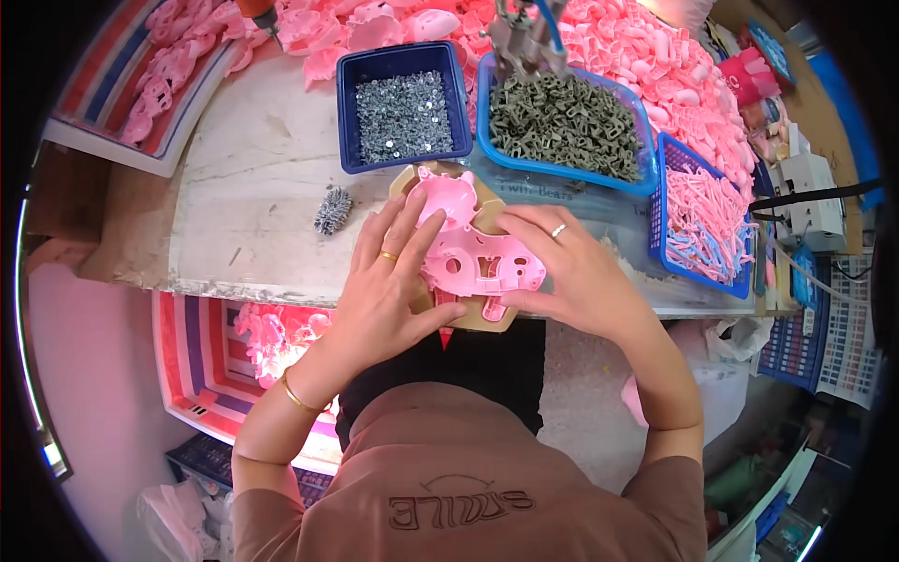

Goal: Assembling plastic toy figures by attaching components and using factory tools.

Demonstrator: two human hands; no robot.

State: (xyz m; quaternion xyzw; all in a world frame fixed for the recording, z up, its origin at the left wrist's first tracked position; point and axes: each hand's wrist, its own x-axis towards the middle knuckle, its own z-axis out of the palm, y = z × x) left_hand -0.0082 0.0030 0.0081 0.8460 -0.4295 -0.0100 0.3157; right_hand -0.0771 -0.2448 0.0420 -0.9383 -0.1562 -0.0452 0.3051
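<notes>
Pink shell point(468, 248): we saw it lying on a tan fixture point(492, 217) at the near edge of the table point(253, 197), between both hands.
Hidden parts: fingers covered the shell's left side and right end; we could not make out what lay beneath it.
Red tip point(445, 337): it poked out at the fixture's near side, too covered for us to identify.
Cut-off tools: a grey metal device point(529, 47) and an orange-handled tool point(256, 7) ran out of view at the far edge.
Lettering: we saw dark letters upside down on the brown shirt point(459, 468), and faint print on the table near the blue tub point(571, 176).
Left hand point(376, 281): fingers spread wide, tips on the shell, thumb at its near side.
Right hand point(576, 272): fingers and thumb bent around the shell's right end; gripping or merely resting, we could not tell.
</notes>
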